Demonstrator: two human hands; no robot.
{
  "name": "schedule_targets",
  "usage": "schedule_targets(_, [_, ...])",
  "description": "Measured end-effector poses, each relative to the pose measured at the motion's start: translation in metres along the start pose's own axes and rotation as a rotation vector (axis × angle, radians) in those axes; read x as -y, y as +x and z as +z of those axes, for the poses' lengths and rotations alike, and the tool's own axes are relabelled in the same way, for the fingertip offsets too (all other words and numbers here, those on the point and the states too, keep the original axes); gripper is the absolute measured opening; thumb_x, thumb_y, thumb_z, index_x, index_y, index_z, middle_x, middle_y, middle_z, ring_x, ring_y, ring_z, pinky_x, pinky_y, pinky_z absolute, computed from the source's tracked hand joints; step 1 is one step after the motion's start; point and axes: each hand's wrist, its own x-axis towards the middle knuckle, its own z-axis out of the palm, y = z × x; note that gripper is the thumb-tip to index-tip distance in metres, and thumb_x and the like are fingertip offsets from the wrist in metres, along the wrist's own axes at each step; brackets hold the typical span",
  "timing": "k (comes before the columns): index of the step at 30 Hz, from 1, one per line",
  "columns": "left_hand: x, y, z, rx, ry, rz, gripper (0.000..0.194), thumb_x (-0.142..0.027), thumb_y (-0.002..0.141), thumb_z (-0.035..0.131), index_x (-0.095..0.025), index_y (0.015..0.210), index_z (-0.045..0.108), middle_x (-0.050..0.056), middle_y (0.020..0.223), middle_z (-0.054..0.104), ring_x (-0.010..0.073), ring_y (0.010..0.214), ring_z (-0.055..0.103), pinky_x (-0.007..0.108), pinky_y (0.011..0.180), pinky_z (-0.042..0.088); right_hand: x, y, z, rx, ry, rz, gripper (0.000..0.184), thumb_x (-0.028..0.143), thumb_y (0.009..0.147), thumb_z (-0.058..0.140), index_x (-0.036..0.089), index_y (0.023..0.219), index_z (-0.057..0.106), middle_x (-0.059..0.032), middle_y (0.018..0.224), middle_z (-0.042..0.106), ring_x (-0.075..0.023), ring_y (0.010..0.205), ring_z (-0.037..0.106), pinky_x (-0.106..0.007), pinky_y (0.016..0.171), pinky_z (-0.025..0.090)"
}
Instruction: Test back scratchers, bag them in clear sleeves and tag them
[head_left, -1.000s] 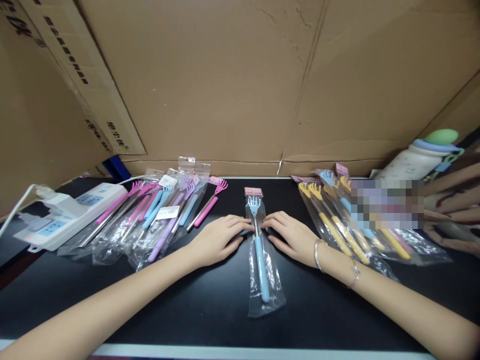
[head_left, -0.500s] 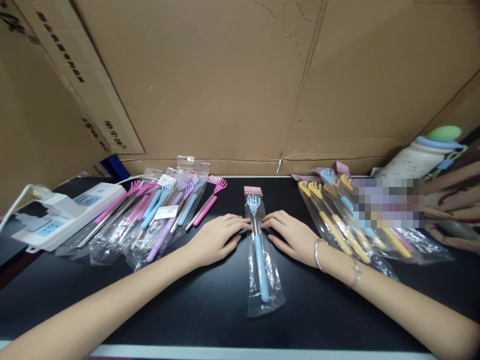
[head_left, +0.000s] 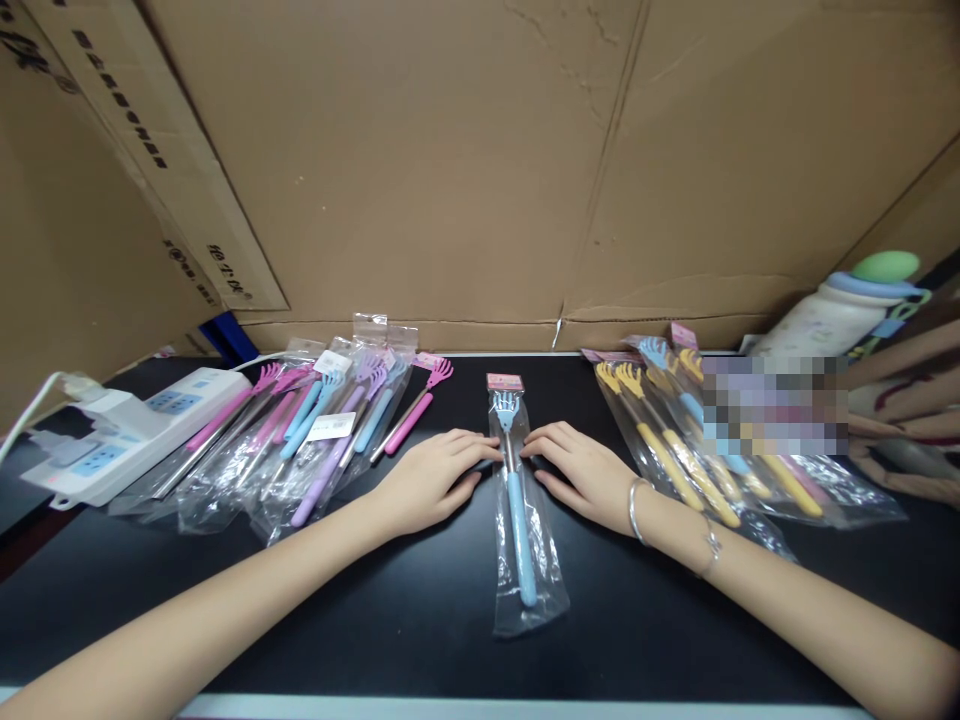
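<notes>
A light-blue back scratcher (head_left: 519, 530) with a metal shaft lies in a clear plastic bag with a pink header card on the black table (head_left: 450, 640), its claw end pointing away from me. My left hand (head_left: 435, 480) rests on the table at its left, fingers stretched toward the bag's edge. From the other side my right hand (head_left: 581, 470), with silver bracelets at the wrist, reaches the bag's right edge with its fingertips. Both hands lie loosely with fingers apart, and neither is closed round the scratcher.
Bagged pink, blue and purple back scratchers (head_left: 326, 490) are piled at left, beside a white power strip (head_left: 142, 430) with plugs. Yellow and blue ones (head_left: 675, 470) lie at right, partly blurred out. A white bottle (head_left: 825, 320) and another person's hand (head_left: 907, 400) are beyond. Cardboard (head_left: 450, 170) walls the back.
</notes>
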Motion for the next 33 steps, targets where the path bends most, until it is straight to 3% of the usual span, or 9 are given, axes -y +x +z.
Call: schedule_targets(33, [0.0003, 0.0002, 0.0004, 0.002, 0.005, 0.007, 0.036, -0.014, 0.089, 0.045, -0.023, 0.122, 0.053, 0.003, 0.128, 0.056, 0.0183, 0.119, 0.049, 0.037, 0.103, 0.041, 0.0028, 0.0008, 0.0008, 0.024, -0.084, 0.001, 0.02, 0.018, 0.089, 0.044, 0.017, 0.107, 0.053, -0.0102, 0.106, 0.059, -0.0221, 0.1, 0.054, -0.04, 0.083, 0.049])
